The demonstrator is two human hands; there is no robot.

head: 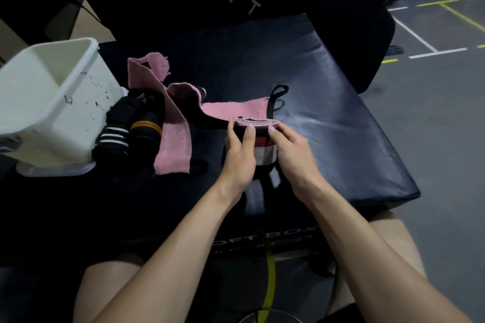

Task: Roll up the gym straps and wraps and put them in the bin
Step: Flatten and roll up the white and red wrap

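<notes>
**One wrap rolled in our hands, the bin not yet fed**

We hold a half-rolled wrap (256,123) upright on the black padded box (328,123), its pink coil showing at the top and a red-and-white band lower down. Our left hand (240,155) curls round its left side, thumb up against the coil; our right hand (291,149) clasps the right side with fingers bent over the top edge. Both are grasping the roll, neither lies slack. The tail of the wrap runs away from the coil as a flat pink length ending in a black loop (279,93), so the rolling of this piece looks unfinished.

Just to the left lies a loose pink strap (173,149), twisted and unrolled. Beside it, against the bin's wall, sits a dark heap of wraps (131,126) — one with white stripes, one with orange. Whether these are properly rolled we cannot tell.

The white bin (78,102) stands at the left edge of the box, and the part of its inside we see holds nothing. By our reckoning the job is early: nothing binned, one roll under way, the rest waiting.
</notes>
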